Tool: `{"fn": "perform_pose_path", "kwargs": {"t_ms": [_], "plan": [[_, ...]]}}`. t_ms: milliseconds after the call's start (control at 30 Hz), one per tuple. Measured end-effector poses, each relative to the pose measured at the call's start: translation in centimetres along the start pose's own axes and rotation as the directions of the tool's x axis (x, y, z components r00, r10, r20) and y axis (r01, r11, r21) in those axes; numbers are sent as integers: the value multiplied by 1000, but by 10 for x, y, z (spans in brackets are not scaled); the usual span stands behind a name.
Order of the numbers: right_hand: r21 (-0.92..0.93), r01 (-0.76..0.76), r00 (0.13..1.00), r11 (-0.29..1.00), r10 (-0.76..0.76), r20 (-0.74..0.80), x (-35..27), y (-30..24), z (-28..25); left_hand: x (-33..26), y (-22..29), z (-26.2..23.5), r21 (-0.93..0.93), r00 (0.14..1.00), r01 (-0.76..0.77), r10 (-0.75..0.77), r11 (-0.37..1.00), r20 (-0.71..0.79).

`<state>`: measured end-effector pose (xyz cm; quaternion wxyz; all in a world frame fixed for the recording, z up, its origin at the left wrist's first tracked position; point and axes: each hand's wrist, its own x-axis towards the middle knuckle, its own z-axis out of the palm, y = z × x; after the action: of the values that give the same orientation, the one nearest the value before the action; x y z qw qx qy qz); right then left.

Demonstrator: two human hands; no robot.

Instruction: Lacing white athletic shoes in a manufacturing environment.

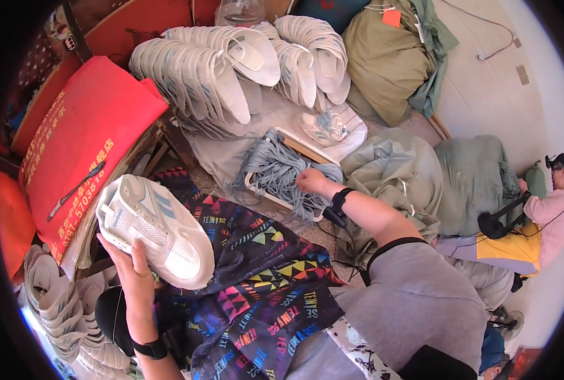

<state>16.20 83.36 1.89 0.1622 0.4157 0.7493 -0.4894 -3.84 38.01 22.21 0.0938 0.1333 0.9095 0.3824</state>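
Observation:
My left hand [133,275] is closed around the side of a white shoe upper [184,250] with pale grey-blue trim, holding it up above my patterned apron [263,272]. No lace shows in its eyelets. Over to the right, my right hand [313,182] reaches into a heap of grey-blue shoelaces [270,166], its fingers drawn together on the strands. How many laces they pinch is hidden. A white-rimmed tray [266,199] holds the heap. Just beyond it, another light upper with grey-blue parts [325,126] lies on a white sheet.
Stacked white uppers [200,76] fill the back; more stacks [57,304] stand at lower left. A dark, thin, pointed tool [73,190] lies on a red printed cover [98,120]. Full olive sacks [389,57] sit to the right. A co-worker in pink [554,209] sits at far right.

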Motion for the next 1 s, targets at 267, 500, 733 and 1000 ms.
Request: {"fn": "perform_pose_path", "kwargs": {"t_ms": [267,500,733,1000], "plan": [[-430,1,763,903,-279,-583,6,-2,24,-3,-1,3,-26,998,-33,31,999,-49],[-247,-103,946,964,19,-323,16,0,-17,-1,-6,-1,-91,1000,9,-8,996,8],[263,-156,950,952,218,-225,-19,-12,12,2,-13,8,-117,995,-86,80,989,-61],[-570,408,836,713,-543,-81,-28,3,58,2,-15,9,-120,997,-61,55,991,-54]]}}
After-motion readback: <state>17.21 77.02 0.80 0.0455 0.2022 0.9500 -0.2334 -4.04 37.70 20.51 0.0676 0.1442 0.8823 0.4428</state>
